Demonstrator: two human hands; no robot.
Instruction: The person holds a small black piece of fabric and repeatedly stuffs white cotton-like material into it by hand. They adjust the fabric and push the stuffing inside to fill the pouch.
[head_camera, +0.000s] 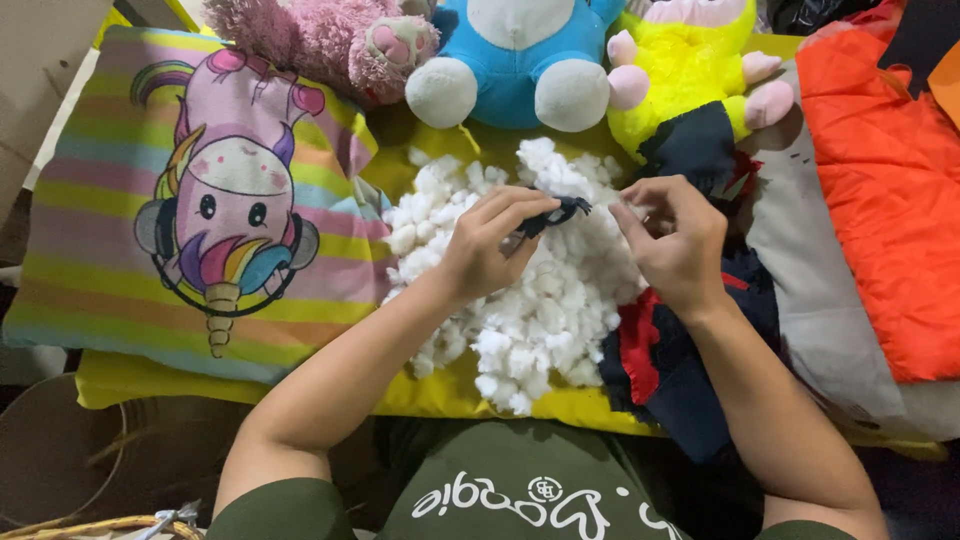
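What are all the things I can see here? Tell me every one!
Pillow: one, rainbow stripes with a unicorn picture, left.
Pink plush: one, pink, top left of centre.
Blue plush: one, blue and white, top centre.
Yellow plush: one, yellow with pink paws, top right of centre.
Stuffing: one heap, white, centre, under the hands.
Dark scrap: one, dark blue, small, pinched in the left hand.
Dark cloth: one piece, navy with red, under the right arm.
Orange cloth: one, orange, quilted, right.
Yellow sheet: one, yellow, beneath everything.
Left hand: one, pinching the dark scrap.
Right hand: one, fingers curled beside the scrap.
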